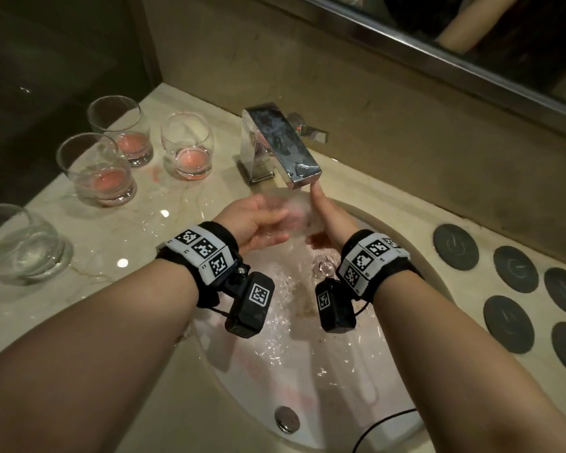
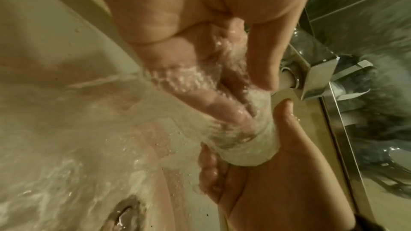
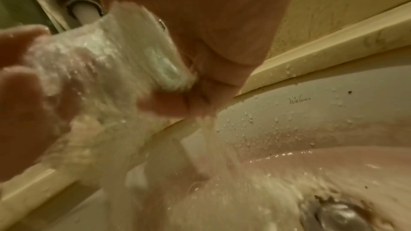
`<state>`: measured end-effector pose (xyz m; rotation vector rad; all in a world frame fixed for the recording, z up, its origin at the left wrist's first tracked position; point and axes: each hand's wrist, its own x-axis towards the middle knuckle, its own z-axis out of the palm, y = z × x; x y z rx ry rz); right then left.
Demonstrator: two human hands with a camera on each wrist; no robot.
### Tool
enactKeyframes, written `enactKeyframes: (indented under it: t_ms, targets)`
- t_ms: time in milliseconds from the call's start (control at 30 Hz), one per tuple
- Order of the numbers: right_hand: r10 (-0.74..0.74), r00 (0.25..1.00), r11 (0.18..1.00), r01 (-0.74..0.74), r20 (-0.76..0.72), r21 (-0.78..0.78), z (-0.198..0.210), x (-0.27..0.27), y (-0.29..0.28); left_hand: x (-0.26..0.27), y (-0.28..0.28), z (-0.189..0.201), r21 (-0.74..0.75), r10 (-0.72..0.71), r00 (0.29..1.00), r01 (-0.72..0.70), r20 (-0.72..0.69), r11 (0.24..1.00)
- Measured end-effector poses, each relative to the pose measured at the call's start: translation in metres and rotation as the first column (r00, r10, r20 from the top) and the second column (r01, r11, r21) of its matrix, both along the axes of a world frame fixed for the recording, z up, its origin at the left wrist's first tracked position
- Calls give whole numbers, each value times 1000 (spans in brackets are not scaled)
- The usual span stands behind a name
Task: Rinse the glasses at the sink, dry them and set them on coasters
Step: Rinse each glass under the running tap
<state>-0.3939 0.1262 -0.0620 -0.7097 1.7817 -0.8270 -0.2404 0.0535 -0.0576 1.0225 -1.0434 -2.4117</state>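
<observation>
Head view: both hands, left (image 1: 255,220) and right (image 1: 330,220), grip one glass (image 1: 299,212) under the tap (image 1: 285,148). Left of them, three pink-stained glasses (image 1: 111,152) await rinsing; coasters (image 1: 517,282) at right are unused.

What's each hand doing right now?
Left hand: fingers inside the glass, rubbing it under the running water.
Right hand: gripping that glass.

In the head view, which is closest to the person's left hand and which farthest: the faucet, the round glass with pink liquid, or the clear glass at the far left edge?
Measured from the left hand:
1. Faucet, just behind and above the hand.
2. Round glass with pink liquid, on the counter to the hand's left, behind it.
3. Clear glass, far left at the picture's edge.
</observation>
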Motion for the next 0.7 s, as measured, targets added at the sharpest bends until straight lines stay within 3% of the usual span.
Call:
enactKeyframes:
  t_ms: [100,167,300,400,533,633,700]
  targets:
    - [-8,986,994,25,164,-104,-2,4,3,2,-2,-2,-10,63,998,-63,13,998]
    - [6,986,990,18,167,-140,-4,3,4,4,-4,-3,6,98,995,-98,-3,995]
    - [-39,997,999,40,67,-11,-1,6,-1,7,-1,-2,0,17,1000,-17,10,1000]
    - [-57,970,996,39,235,84,-3,6,-3,6,-2,6,-33,-22,1000,22,-4,999]
    - [-75,943,993,100,326,-61,2,2,4,3,-6,8,-24,39,999,-38,15,999]
    - [-43,955,992,75,294,-98,2,0,9,2,-5,6,33,71,997,-70,-5,997]
    - [-4,983,996,20,184,-85,-1,-3,13,0,-2,7,-50,25,999,-24,20,998]
